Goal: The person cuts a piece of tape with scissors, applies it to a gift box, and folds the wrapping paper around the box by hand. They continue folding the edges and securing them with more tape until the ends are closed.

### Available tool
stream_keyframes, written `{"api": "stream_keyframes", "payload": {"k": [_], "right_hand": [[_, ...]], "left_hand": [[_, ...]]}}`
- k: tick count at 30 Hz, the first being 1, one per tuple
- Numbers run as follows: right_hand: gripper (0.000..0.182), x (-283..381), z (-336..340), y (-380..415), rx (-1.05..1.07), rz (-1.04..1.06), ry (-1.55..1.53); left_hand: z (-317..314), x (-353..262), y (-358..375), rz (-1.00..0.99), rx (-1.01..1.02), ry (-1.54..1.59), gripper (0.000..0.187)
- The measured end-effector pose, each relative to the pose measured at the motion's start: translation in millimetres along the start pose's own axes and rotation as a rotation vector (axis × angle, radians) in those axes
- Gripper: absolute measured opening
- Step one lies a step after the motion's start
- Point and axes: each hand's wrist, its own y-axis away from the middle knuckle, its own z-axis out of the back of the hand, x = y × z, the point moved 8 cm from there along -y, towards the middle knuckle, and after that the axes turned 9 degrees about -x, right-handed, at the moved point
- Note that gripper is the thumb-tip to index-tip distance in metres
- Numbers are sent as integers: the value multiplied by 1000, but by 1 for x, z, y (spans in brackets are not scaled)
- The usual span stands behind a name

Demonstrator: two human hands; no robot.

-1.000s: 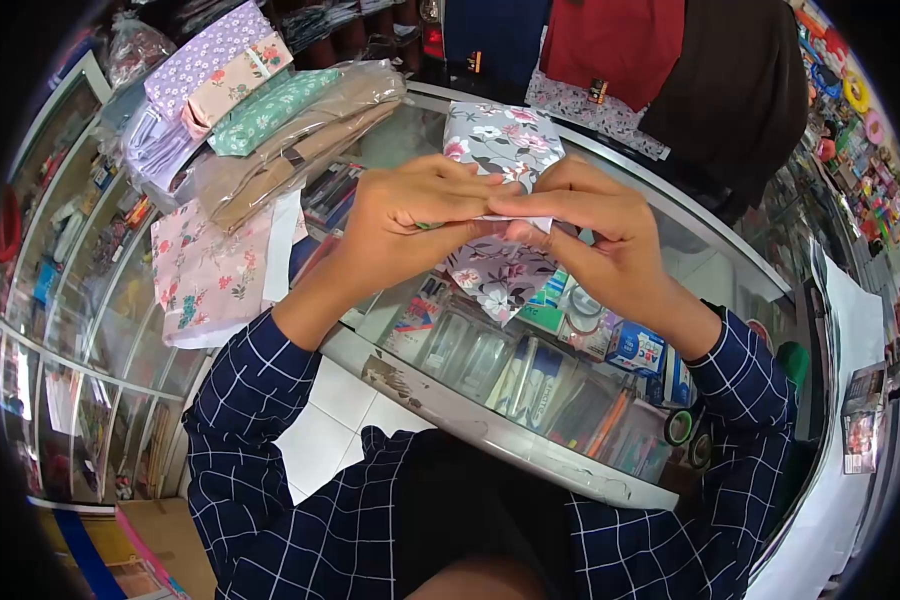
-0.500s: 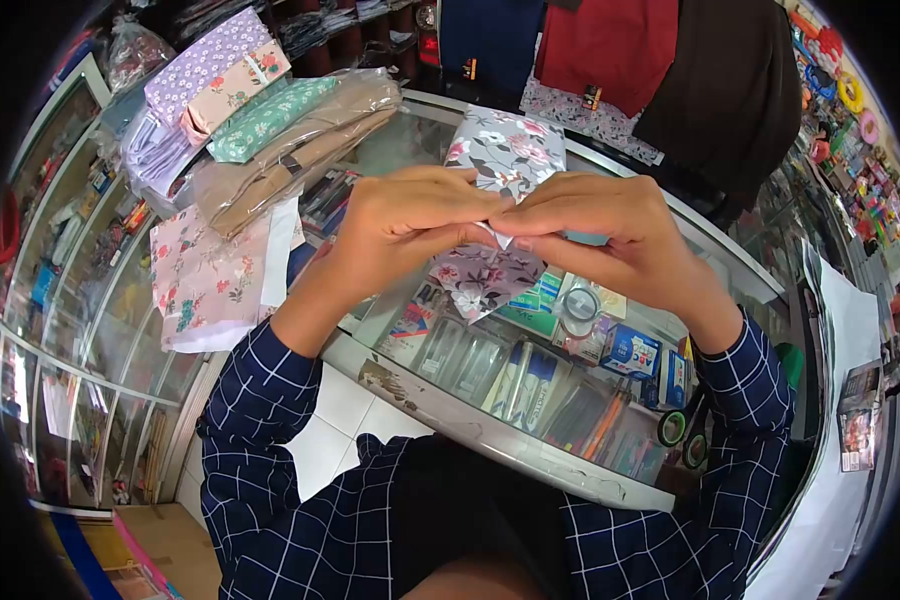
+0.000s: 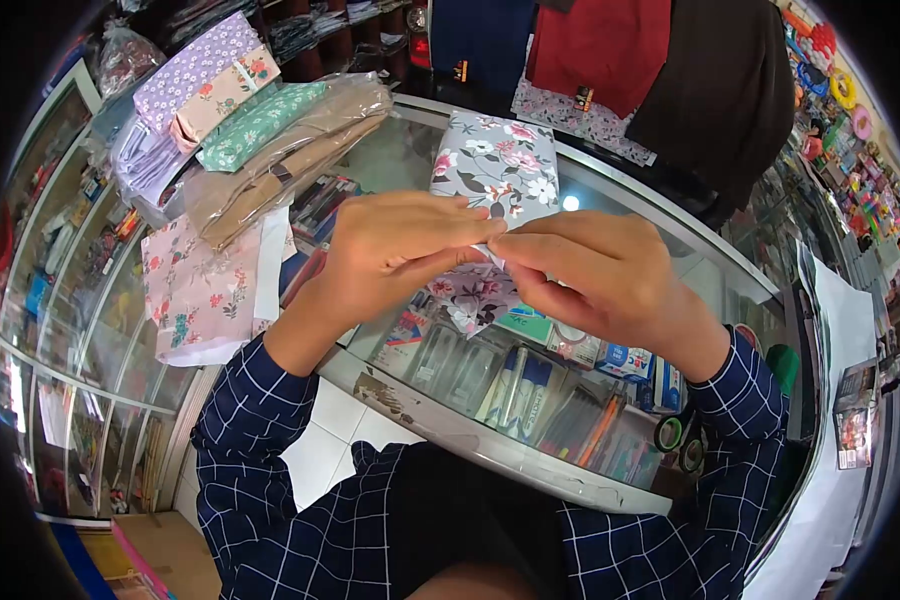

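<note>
See a floral parcel [image 3: 500, 150] just beyond the fingers, on the glass tabletop [image 3: 500, 452], with a patterned flap [image 3: 470, 302] showing below the fingers, on the near side. Judge the parcel light, fairly stiff in its flat, boxy part, smooth-faced and perhaps a little slippery against the glass. Judge the loose paper thin and crisp, easily creased, likely to tear under a hard tug. Best gripped by the firm side edges beyond the fingers, or steadied with a flat palm; at the flap, best pinched close to a doubled edge, lightly and evenly

Find the left hand [image 3: 400, 240] and the right hand [image 3: 610, 260] almost tip to tip over the near end of the parcel, both with thumb and forefinger clamped on a small paper fold [image 3: 494, 259]. Cannot tell the exact set of the lower, hidden fingers

Under the glass, on the near side of the fingers, make out blue markers [image 3: 528, 395] and, more to the right, a blue box [image 3: 625, 361]. Well to the left of the fingers, note pink floral paper [image 3: 205, 285]; farther off past it, a bagged tan packet [image 3: 320, 140], a green floral packet [image 3: 262, 127] and a lilac floral bundle [image 3: 195, 65]. Beyond the fingers and to the right, note red cloth [image 3: 600, 50] beside dark cloth [image 3: 715, 90]
</note>
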Motion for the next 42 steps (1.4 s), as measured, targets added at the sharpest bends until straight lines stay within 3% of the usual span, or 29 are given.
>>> {"api": "stream_keyframes", "payload": {"k": [7, 22, 28, 29, 35, 39, 42], "right_hand": [[24, -3, 0, 0, -81, -70, -54], [22, 3, -6, 5, -80, 107, -19], [17, 18, -15, 11, 36, 250, 162], [18, 15, -14, 9, 20, 228, 132], [31, -24, -14, 13, -32, -44, 9], [25, -36, -16, 22, -27, -116, -120], [22, -35, -17, 28, -55, -46, -93]], "left_hand": [[2, -5, 1, -3, -21, -31, 27], [3, -6, 2, -2, -28, -8, 24], [-1, 3, 2, 28, 183, -24, 36], [0, 12, 5, 100, 196, -20, 40], [2, 9, 5, 45, 190, -29, 36], [2, 9, 4, 42, 172, -59, 34], [1, 6, 5, -29, 198, -78, 33]]}}
